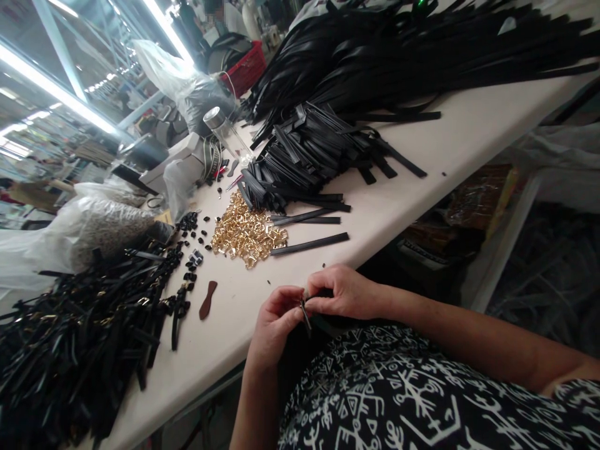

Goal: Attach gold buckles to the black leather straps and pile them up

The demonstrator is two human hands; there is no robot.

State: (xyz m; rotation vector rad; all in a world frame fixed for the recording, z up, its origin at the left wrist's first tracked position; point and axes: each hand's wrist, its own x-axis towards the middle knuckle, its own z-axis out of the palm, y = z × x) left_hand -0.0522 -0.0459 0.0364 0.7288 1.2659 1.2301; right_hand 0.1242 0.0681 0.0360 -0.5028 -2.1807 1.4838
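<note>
At the table's near edge, my left hand (280,312) and my right hand (344,291) meet, fingertips pinched together. Between them is a short dark strap (306,320), its lower end hanging below the fingers. Whether a metal fitting is on it, I cannot tell. Beyond my hands lies a heap of small gold metal buckles (246,231). One single black strap (312,244) rests beside that heap, and a bundle of short black straps (304,150) is piled behind it. To the left of my hands lies a brown leather piece (207,300), narrow in the middle.
Long black strips (398,56) cover the far right of the table (225,337). Straps with gold fittings (84,337) are heaped at the left, near a filled plastic bag (103,225). A clear bottle (227,131) and a red basket (246,69) stand farther back.
</note>
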